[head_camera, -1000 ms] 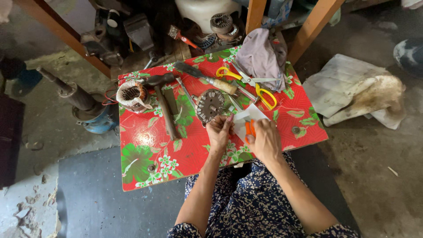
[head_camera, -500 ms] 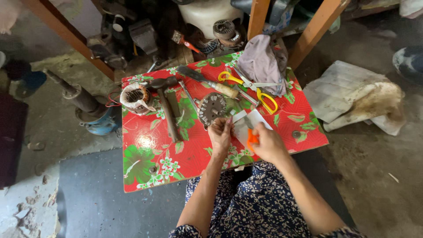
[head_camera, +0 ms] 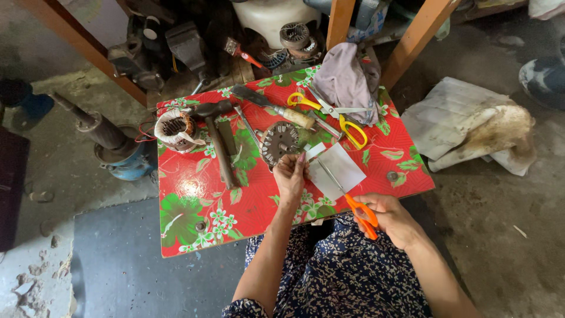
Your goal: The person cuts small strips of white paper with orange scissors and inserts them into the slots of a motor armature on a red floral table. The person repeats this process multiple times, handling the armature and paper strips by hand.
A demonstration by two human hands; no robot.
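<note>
The right hand is closed around the orange handles of a pair of scissors. It sits just past the near edge of the table, over the person's lap. The thin blades point up and to the left, onto a white sheet of paper. So the long line of the scissors runs slantwise, from the near right corner of the table toward its middle.

The left hand is bent, with its fingers pinching the left edge of the paper, near the middle of the table. The fingers are mostly closed. The paper lies flat on the red flowered cloth, between the two hands. The left hand is the nearer one to it, touching it, and the right hand reaches it only with the blades.

Just past the left hand lies a round grey metal disc. Farther back sit yellow scissors, a knife with a wooden handle and a grey cloth. A hammer lies toward the left edge, with a wire coil near the far left corner.

Half a second ago the right hand was up on the paper, close to the left hand. Now it has pulled back toward the near edge, so the hands are farther apart. The left hand has hardly moved.
</note>
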